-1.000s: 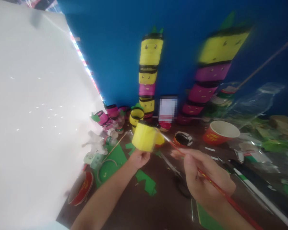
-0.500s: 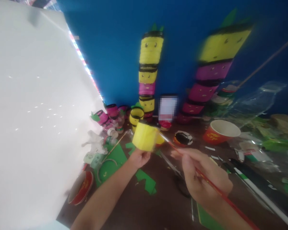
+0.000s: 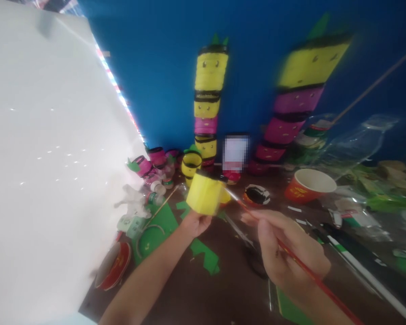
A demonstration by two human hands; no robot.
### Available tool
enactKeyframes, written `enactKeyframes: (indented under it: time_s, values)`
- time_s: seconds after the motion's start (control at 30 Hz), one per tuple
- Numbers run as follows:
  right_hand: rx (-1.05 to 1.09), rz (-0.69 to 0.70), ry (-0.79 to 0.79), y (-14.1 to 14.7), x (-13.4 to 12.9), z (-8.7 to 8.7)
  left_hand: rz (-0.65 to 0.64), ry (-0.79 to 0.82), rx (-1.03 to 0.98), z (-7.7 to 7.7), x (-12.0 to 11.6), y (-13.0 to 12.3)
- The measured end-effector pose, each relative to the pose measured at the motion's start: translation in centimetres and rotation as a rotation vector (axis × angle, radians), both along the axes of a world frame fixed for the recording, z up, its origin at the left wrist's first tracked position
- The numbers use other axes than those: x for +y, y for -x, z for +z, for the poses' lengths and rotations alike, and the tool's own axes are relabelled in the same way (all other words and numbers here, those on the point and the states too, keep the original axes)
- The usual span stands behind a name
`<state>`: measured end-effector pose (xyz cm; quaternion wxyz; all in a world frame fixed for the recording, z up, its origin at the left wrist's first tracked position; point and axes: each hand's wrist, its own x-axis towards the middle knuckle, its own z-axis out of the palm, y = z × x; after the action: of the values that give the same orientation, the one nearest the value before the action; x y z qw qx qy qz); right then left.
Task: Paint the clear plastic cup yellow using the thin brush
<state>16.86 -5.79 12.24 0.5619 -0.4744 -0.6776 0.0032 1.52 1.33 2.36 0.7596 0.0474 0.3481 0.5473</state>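
Near the middle of the view, my left hand (image 3: 196, 224) grips a yellow cup-like piece (image 3: 205, 195) with a black rim from below. A red paintbrush (image 3: 299, 262) is pinched in my right hand (image 3: 289, 250); its tip is close to the right side of the yellow piece, and whether they touch I cannot tell. Behind the brush stands a small container of black paint (image 3: 257, 195). Scissors (image 3: 242, 232) lie between my hands, with their handles partly hidden by my right hand. Green paper scraps (image 3: 206, 256) are on the brown table (image 3: 223, 298).
Stacked yellow and pink painted pots (image 3: 211, 74) stand against the blue wall, another stack (image 3: 287, 128) to their right. A red paper cup (image 3: 309, 186) and clear plastic bottles (image 3: 355, 144) are at right. Small pink pots (image 3: 142, 166) and a red bowl (image 3: 114, 265) are at left.
The whole view has shifted slightly. Both hands keep their holds on the yellow piece and the brush, with hardly any movement.
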Motion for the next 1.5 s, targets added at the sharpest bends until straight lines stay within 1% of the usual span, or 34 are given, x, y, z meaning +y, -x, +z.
enactKeyframes:
  time_s: [0.13, 0.23, 0.43, 0.6, 0.67, 0.77, 0.8, 0.93, 1.03, 1.1, 1.27, 1.43, 1.5]
  values:
    - [0.005, 0.016, 0.026, -0.1, 0.1, -0.1, 0.001, -0.003, 0.0, 0.1, 0.0, 0.1]
    - [-0.008, 0.066, -0.015, -0.1, -0.2, 0.0, -0.002, -0.003, -0.001, 0.0, 0.0, 0.1]
    - [0.032, 0.051, 0.016, -0.1, -0.2, 0.1, 0.002, 0.008, 0.005, -0.2, 0.0, 0.1]
    - [-0.017, 0.101, -0.073, -0.5, 0.3, -0.3, -0.008, 0.013, 0.008, 0.4, -0.1, 0.1]
    - [-0.001, 0.076, -0.074, -0.4, 0.3, -0.3, -0.011, 0.016, 0.012, 0.5, -0.1, 0.0]
    - [0.018, 0.04, 0.015, -0.2, 0.1, -0.3, -0.018, 0.014, 0.016, 0.5, -0.1, 0.0]
    - [0.017, 0.043, 0.023, -0.2, 0.1, -0.2, -0.021, 0.013, 0.017, 0.5, -0.1, 0.0]
    - [-0.008, 0.074, -0.077, 0.0, -0.1, 0.0, -0.027, 0.006, 0.021, 0.4, -0.1, 0.0]
    - [0.028, 0.029, 0.004, 0.1, -0.2, 0.1, -0.024, -0.002, 0.027, 0.6, -0.1, -0.1]
    - [0.042, 0.038, 0.012, 0.1, -0.3, 0.1, -0.023, -0.006, 0.03, 0.8, -0.2, -0.1]
    - [0.022, 0.082, 0.008, 0.0, -0.5, 0.2, -0.018, -0.001, 0.037, 1.1, -0.2, -0.1]
    - [0.029, 0.037, 0.003, 0.2, -0.4, 0.2, -0.025, 0.016, 0.035, 1.3, -0.3, -0.1]
    - [0.019, 0.061, -0.024, 0.1, -0.2, 0.1, -0.023, 0.022, 0.033, 1.3, -0.3, -0.1]
